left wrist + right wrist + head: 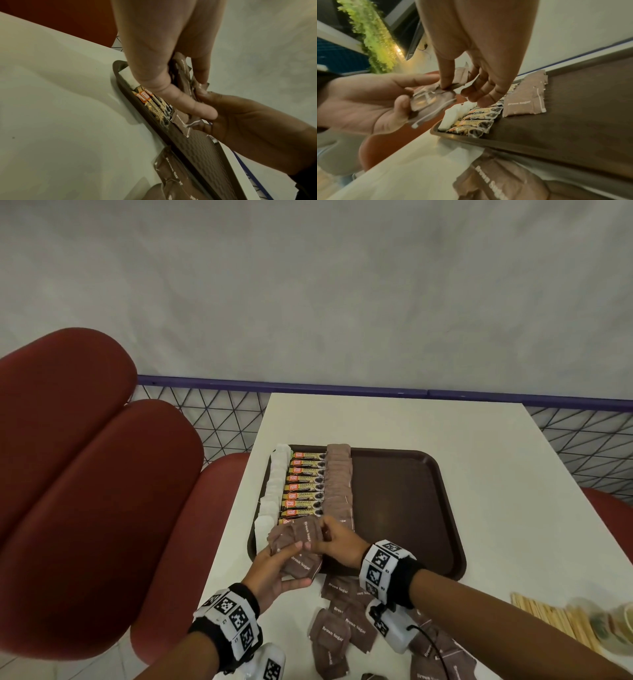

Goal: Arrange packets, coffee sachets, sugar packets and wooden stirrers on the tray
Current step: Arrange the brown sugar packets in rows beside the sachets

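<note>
A dark brown tray (404,508) lies on the white table. Along its left side run a column of white packets (275,481), a column of coffee sachets (303,486) and a column of brown sugar packets (338,481). My left hand (274,570) holds a bunch of brown sugar packets (296,556) over the tray's near left corner. My right hand (334,541) pinches one packet at the top of that bunch. In the right wrist view the right fingers (447,81) pinch the packet edge above the held bunch (429,100).
Several loose brown sugar packets (346,628) lie on the table before the tray. Wooden stirrers (548,621) lie at the near right, beside a blurred cup (613,628). Red cushioned seats (85,491) stand to the left, a mesh railing (222,419) behind.
</note>
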`<state>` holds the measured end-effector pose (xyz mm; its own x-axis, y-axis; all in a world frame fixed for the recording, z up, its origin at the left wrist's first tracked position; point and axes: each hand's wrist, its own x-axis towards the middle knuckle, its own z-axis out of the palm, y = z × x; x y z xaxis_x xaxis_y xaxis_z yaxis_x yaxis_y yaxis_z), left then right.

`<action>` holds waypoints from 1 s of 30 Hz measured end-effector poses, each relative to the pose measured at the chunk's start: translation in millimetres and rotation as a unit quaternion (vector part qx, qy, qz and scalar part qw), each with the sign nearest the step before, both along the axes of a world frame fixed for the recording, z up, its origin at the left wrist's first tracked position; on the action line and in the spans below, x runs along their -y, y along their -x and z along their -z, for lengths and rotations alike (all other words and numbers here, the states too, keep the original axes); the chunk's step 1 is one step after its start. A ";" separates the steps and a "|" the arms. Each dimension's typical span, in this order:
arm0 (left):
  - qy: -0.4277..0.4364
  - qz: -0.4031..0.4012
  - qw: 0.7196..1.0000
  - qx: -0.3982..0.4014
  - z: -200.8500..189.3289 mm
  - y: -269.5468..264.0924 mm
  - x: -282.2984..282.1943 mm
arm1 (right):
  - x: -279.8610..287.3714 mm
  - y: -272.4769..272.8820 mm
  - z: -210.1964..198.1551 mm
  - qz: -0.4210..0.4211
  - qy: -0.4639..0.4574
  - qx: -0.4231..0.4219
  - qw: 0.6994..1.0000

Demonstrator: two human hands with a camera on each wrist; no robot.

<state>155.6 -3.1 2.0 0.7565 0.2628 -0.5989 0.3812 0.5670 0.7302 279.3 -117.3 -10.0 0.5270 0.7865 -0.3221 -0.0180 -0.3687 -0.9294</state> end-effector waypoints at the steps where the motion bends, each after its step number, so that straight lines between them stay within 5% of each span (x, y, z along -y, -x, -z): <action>1: 0.003 0.001 1.000 0.003 0.3 0.2 -0.4 | 0.5 -3.7 -1.0 0.015 0.001 -0.008 1.000; 9: -0.013 -0.011 1.000 -0.013 2.2 2.5 -7.3 | 14.6 -38.2 -3.2 0.178 0.022 0.079 0.981; 15: -0.049 -0.018 0.998 -0.039 5.2 3.8 -13.1 | 27.5 -50.7 -7.5 0.067 0.172 0.176 0.967; 25: -0.035 -0.054 0.998 -0.029 7.3 1.8 -18.1 | 10.6 -44.6 12.7 0.073 0.275 0.180 0.942; 30: -0.007 -0.065 0.998 -0.012 7.3 1.4 -18.3 | 6.9 -42.4 13.3 0.030 0.328 0.291 0.898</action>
<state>154.2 15.1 -5.3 0.7013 0.3661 -0.6117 0.3228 0.6020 0.7303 321.7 -124.1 -23.3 0.7919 0.4919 -0.3618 0.3621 -0.8554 -0.3704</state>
